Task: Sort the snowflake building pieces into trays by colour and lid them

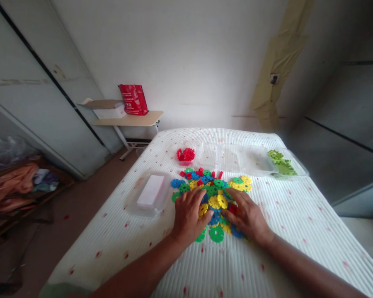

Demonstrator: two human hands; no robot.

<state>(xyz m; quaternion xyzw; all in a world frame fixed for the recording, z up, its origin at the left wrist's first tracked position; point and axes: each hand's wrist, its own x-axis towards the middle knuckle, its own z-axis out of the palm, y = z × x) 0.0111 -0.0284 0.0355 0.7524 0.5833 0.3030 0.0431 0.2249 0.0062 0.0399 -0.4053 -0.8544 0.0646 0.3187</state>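
Left hand (189,212) and right hand (248,214) half-spread against notched discs (214,202).

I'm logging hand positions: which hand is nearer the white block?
Left. The left hand is to the right of the white block, at the left side of the pile; the right hand is farther right, across the pile.

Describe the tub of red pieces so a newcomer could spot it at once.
On the table, look past the pile of discs to the far row of clear tubs. The tub stands at the row's left end, the only one holding red pieces.
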